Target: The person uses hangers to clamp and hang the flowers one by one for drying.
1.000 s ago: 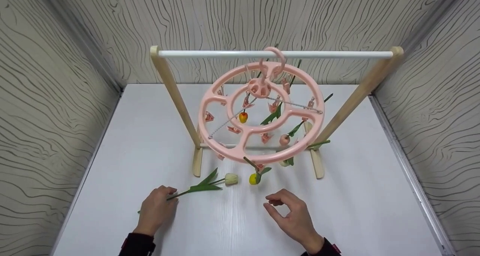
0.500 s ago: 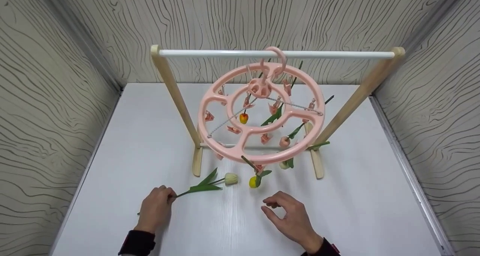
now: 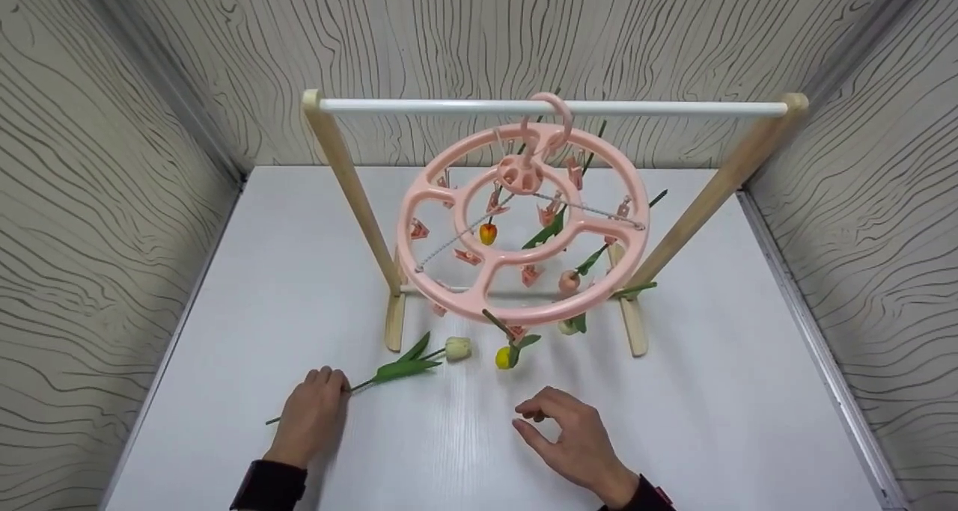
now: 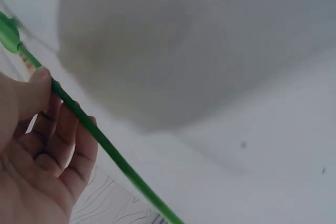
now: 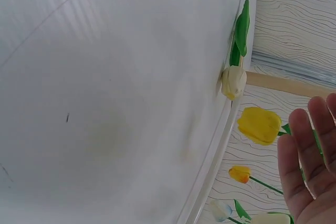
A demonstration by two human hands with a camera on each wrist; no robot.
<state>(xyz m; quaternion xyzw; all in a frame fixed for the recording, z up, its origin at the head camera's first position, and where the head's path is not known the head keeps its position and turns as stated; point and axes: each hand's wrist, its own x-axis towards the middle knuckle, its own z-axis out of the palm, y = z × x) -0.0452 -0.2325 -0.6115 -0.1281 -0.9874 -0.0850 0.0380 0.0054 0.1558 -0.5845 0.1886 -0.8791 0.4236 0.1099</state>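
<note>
A cream tulip [image 3: 458, 349] on a thin green stem with flat leaves lies on the smooth white table [image 3: 247, 286], just in front of the round pink plastic peg hanger [image 3: 522, 227]. The left hand [image 3: 313, 414] pinches its stem, partly covering it. The right hand [image 3: 572, 438] rests beside it, fingers loosely curled, holding nothing.

A pink clip hanger [image 3: 456, 283] hangs on a wooden rack [image 3: 338, 168].

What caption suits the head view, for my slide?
Left hand grips a white tulip's stem beneath a pink clip hanger.
</note>
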